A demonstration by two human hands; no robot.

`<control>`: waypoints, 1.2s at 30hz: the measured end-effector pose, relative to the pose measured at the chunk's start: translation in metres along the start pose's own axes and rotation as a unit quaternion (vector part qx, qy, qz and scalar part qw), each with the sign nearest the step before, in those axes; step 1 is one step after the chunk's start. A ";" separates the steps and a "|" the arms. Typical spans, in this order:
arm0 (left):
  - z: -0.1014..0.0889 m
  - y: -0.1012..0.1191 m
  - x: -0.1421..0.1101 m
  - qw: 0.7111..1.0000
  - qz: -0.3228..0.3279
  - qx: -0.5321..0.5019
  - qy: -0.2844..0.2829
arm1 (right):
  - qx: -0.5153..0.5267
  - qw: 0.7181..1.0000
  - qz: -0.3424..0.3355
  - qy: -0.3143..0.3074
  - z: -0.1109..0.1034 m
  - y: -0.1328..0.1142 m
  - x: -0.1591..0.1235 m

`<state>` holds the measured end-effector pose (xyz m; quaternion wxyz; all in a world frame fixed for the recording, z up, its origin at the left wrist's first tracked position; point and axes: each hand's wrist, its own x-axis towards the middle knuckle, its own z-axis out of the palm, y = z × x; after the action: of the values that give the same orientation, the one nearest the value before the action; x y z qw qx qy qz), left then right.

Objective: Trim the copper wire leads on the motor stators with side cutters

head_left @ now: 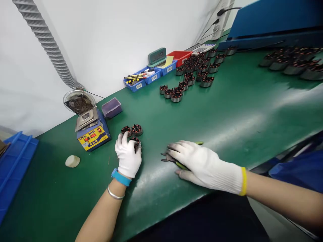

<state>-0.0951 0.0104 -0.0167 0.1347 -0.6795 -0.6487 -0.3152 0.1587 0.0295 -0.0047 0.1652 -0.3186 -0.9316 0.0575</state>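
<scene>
Starting at the near edge of the green worktop (148,188): slants up to the right, with dark clothing (202,218) just below. Got the gloved right hand (199,161) palm down over green-handled cutters (182,166), not far in from that edge. Grip there with thumb and fingers apart, one handle between, cutter tips poking out leftward and slightly parted. Got an open lane of green between the two hands.

Got the left hand (128,154), also gloved, on a wound core (136,144), copper showing past the thumb. Can't tell that grip as clamped or only resting; too much hidden under the glove. Just past the fingers, see a second core (137,130) and a third (125,130), close together.

Out left, see a white round pad (72,161) well apart, open green around it, then a blue crate (19,171) along the left edge. Further back: see a blue-and-yellow unit (93,137), a purple bin (112,107) right beside.

Past a wide open stretch, see grouped cores (176,97) trailing to the back right. Up against the wall edge: see blue bins (138,86), a clock (156,56), a red bin (181,61).
</scene>
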 end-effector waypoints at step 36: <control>-0.013 0.061 -0.045 0.931 -0.067 -0.244 -0.264 | 0.103 0.983 0.146 -0.041 0.001 -0.015 0.029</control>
<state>-0.0373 -0.0408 -0.0204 -0.2329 -0.7048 -0.6081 -0.2815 0.1280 0.0354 0.0053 0.1484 -0.4299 -0.8701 0.1897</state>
